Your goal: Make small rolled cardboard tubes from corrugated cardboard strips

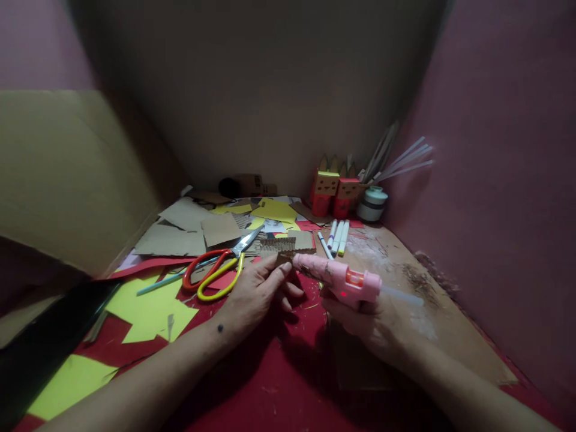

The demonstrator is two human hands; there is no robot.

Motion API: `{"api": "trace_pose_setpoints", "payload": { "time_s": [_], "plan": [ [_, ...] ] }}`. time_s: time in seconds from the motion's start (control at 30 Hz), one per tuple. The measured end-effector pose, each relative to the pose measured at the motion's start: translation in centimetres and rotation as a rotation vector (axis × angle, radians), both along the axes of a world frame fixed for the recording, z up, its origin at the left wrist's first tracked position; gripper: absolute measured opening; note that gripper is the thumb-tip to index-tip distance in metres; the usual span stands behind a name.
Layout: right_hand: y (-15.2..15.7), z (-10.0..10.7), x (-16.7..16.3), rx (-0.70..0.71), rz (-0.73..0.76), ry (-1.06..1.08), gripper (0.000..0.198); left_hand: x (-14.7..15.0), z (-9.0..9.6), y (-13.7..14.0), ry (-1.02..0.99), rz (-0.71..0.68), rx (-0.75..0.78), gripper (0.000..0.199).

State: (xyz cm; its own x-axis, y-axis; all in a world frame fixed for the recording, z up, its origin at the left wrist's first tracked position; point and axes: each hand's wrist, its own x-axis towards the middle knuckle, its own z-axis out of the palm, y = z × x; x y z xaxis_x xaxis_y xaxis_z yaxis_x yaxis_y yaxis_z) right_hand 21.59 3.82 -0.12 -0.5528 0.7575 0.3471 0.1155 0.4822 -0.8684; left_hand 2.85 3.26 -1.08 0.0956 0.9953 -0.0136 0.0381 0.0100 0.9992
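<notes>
My right hand (360,318) is wrapped round the handle of a pink hot glue gun (337,277). A clear glue stick (402,294) sticks out of its back, and a small red light glows on its side. The gun points left, its nozzle close to my left hand (267,282). Between thumb and fingers that hand pinches a small brown piece of cardboard (284,258) at the nozzle; I cannot tell whether they touch. Scissors (216,270) with one red and one yellow handle lie open just left of my left hand.
Several markers (337,237) lie beyond the glue gun. Behind them stand red figures with cardboard faces (326,185) and a pale green jar (372,203) near upright glue sticks (405,161). Yellow paper (148,309) and cardboard scraps (168,240) cover the left side. Walls enclose the red surface (270,384).
</notes>
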Motion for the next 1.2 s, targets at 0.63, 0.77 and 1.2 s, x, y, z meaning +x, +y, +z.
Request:
{"api": "trace_pose_setpoints", "payload": {
  "time_s": [0.63, 0.77, 1.2],
  "plan": [
    [-0.2, 0.2, 0.1, 0.060, -0.061, -0.128, 0.050, -0.3, -0.2, 0.3, 0.058, -0.031, -0.008, 0.023],
    [-0.1, 0.0, 0.3, 0.053, -0.058, -0.117, 0.053, -0.3, -0.2, 0.4, 0.031, -0.026, -0.025, 0.024],
    [0.4, -0.6, 0.8, 0.104, -0.081, -0.106, 0.053, -0.4, -0.1, 0.4, 0.091, -0.006, 0.023, 0.030]
  ]
}}
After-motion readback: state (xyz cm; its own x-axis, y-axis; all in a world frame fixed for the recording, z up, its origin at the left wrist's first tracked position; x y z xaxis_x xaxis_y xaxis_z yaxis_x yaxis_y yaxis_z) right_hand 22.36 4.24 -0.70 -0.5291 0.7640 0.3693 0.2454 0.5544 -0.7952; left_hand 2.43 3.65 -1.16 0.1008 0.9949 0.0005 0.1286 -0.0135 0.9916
